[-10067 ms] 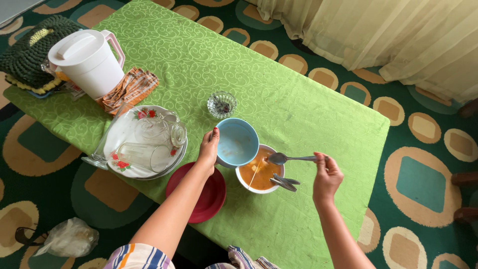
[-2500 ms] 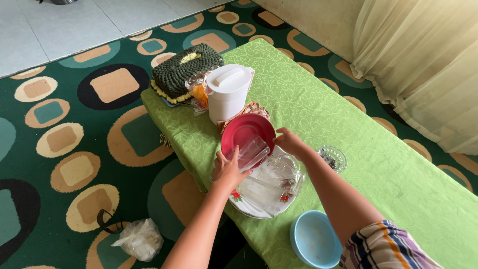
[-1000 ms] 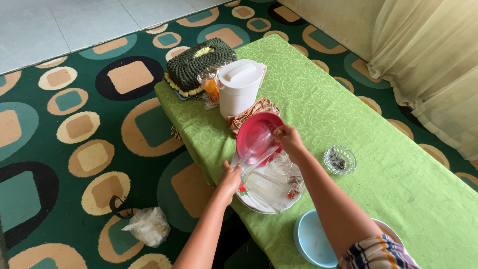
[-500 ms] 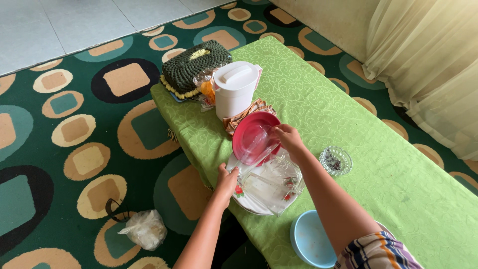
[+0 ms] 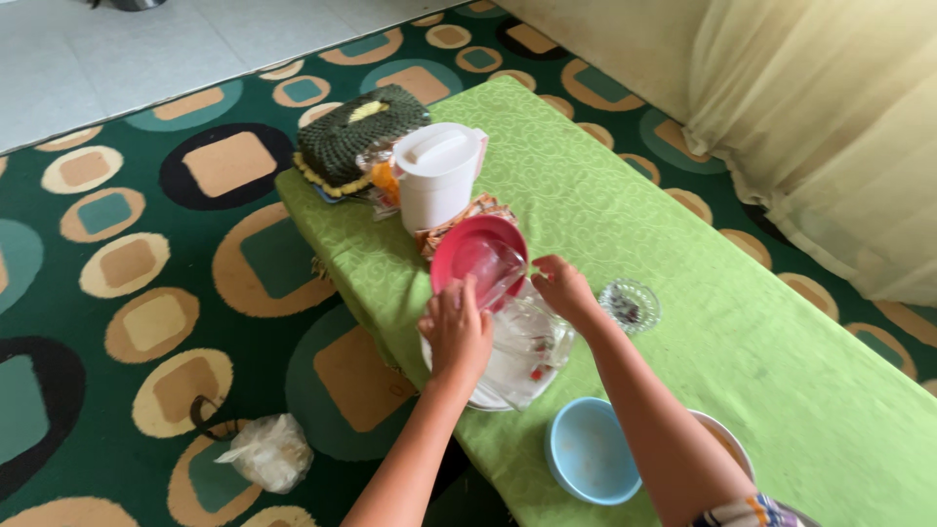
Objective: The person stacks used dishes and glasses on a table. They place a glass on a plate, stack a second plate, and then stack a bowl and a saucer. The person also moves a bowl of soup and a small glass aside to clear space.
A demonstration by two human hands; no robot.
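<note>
My left hand [image 5: 457, 330] reaches up over the stacked dishes, its fingers around a clear drinking glass [image 5: 495, 269] that lies against a red plate [image 5: 459, 254]. My right hand [image 5: 564, 291] grips the right rim of that tilted red plate, beside the mouth of the glass. Below both hands a white plate with a red flower pattern [image 5: 485, 398] carries more clear glassware, including a glass mug [image 5: 534, 337]. My left hand hides part of that pile.
A white lidded jug [image 5: 436, 176] stands on a checked cloth [image 5: 475, 208] behind the red plate, beside a green crocheted box [image 5: 356, 137]. A small cut-glass dish [image 5: 630, 304], a light blue bowl [image 5: 589, 464] and a white bowl [image 5: 724, 444] sit on the green tablecloth [image 5: 781, 371]. A plastic bag [image 5: 264, 451] lies on the carpet.
My left hand has left the rim of the flowered plate and risen to the clear glass on the red plate. My right hand stays at the red plate's rim.
</note>
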